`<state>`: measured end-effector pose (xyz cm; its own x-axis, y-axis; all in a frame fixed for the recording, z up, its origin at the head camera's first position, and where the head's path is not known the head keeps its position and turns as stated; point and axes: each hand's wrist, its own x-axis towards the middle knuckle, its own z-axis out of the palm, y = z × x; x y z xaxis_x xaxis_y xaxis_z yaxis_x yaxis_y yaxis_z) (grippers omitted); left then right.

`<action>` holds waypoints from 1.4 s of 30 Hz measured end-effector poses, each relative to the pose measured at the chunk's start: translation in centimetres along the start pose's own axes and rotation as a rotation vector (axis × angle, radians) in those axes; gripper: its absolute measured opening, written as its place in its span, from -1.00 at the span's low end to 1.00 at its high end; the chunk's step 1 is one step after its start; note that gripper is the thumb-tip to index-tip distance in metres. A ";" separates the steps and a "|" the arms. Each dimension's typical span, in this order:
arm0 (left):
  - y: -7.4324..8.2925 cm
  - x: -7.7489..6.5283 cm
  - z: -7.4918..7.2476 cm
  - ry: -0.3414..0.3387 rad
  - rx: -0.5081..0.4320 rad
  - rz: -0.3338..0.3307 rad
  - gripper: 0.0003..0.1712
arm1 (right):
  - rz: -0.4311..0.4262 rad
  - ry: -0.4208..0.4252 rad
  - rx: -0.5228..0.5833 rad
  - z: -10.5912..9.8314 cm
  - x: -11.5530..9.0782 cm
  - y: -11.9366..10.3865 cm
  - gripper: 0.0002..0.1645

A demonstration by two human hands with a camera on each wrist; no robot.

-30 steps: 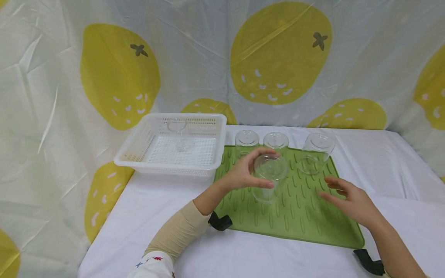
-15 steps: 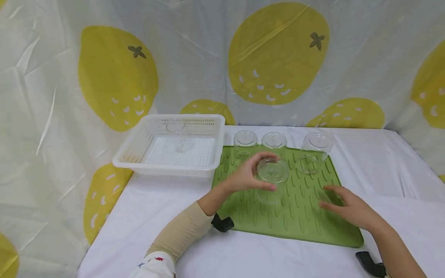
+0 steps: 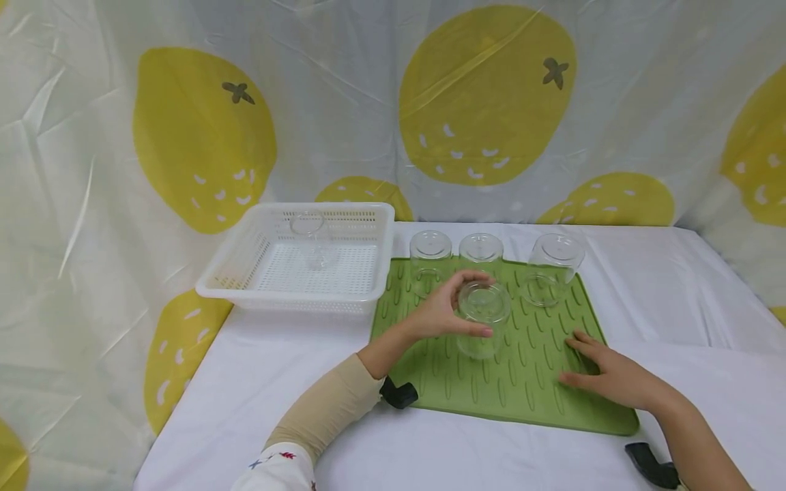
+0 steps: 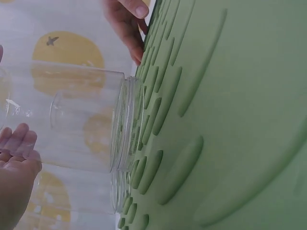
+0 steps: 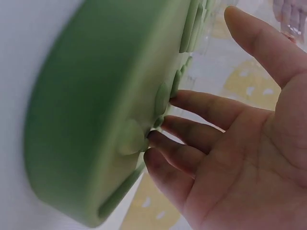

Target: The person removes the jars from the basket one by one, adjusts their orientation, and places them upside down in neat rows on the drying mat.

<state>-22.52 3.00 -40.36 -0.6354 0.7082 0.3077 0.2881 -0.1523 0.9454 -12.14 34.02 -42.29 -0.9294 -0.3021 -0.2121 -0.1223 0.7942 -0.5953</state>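
My left hand [image 3: 447, 310] grips a clear glass [image 3: 484, 303] held upside down over the middle of the green drying mat [image 3: 540, 402]. Seen from the left wrist, the mouth of this glass [image 4: 127, 124] is right at the mat's ridges, with fingers [image 4: 19, 148] along its side. My right hand [image 3: 620, 375] is at the mat's right side, fingers spread, holding nothing. In the right wrist view its fingertips [image 5: 165, 122] touch the ridged top near the edge. Along the mat's back stand three more overturned glasses: the left one [image 3: 430, 252], the middle one [image 3: 481, 249] and the right one [image 3: 554, 266].
Left of the mat stands a white perforated plastic basket [image 3: 295, 296] with one upright glass [image 3: 309, 235] inside. A white cloth [image 3: 264, 368] covers the table. Behind it hangs a pale curtain [image 3: 344, 102] printed with yellow lemons.
My left hand has brought the glass slightly right and down toward the mat. My right hand has lowered a little, its fingers coming onto the mat's right side.
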 end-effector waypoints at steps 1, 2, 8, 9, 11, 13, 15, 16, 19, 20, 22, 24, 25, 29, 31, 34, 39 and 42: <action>-0.1 0.0 0.0 0.003 0.001 -0.003 -0.07 | 0.003 -0.001 -0.003 0.0 0.0 0.0 0.03; -0.1 0.1 0.1 0.004 0.002 -0.007 -0.07 | 0.004 0.000 -0.006 0.0 0.0 -0.1 0.03; -0.6 0.4 0.2 0.014 0.012 -0.029 -0.08 | 0.009 0.002 -0.022 0.1 0.0 -0.2 0.03; -0.7 0.4 0.2 0.016 0.010 -0.031 -0.08 | 0.011 0.003 -0.024 0.1 0.0 -0.2 0.03; -0.8 0.5 0.2 0.021 0.011 -0.030 -0.08 | 0.007 0.005 -0.033 0.2 0.0 -0.1 0.01; -0.8 0.5 0.2 0.026 0.015 -0.036 -0.08 | 0.006 0.011 -0.033 0.2 0.0 -0.2 0.01; -0.9 0.6 0.2 0.031 0.025 -0.041 -0.08 | 0.005 0.013 -0.032 0.2 0.0 -0.2 0.01; -1.0 0.6 0.2 0.035 0.034 -0.044 -0.09 | 0.002 0.014 -0.035 0.2 0.0 -0.2 0.01; -1.2 0.7 0.2 0.040 0.046 -0.048 -0.09 | 0.004 0.014 -0.035 0.3 -0.1 -0.3 0.00; -1.2 0.8 0.3 0.040 0.045 -0.048 -0.09 | 0.001 0.014 -0.037 0.3 -0.1 -0.4 0.00; -1.2 0.8 0.3 0.042 0.041 -0.047 -0.08 | 0.001 0.013 -0.040 0.3 -0.1 -0.4 -0.01; -1.2 0.9 0.3 0.043 0.035 -0.037 -0.07 | 0.003 0.010 -0.040 0.3 -0.1 -0.5 -0.01; -1.2 0.9 0.3 0.043 0.033 -0.033 -0.06 | 0.004 0.007 -0.040 0.2 0.0 -0.5 -0.01; -1.0 1.0 0.2 0.049 0.041 -0.014 -0.05 | 0.011 -0.002 -0.038 0.1 0.0 -0.6 0.00; -0.9 1.0 0.2 0.050 0.047 -0.011 -0.05 | 0.013 -0.004 -0.036 0.1 0.0 -0.6 0.00; -0.7 1.1 0.2 0.050 0.049 -0.002 -0.05 | 0.013 -0.005 -0.030 0.0 -0.1 -0.6 0.01; -0.2 1.0 0.0 0.053 0.046 0.005 -0.03 | 0.014 0.000 -0.023 0.0 -0.2 -0.6 0.01; 0.1 1.0 -0.2 0.060 0.051 0.021 -0.02 | 0.016 0.004 -0.026 0.0 -0.2 -0.5 0.01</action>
<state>-23.27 3.56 -39.92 -0.6700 0.6626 0.3347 0.3369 -0.1304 0.9325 -11.86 33.70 -41.97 -0.9327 -0.2870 -0.2186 -0.1159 0.8122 -0.5717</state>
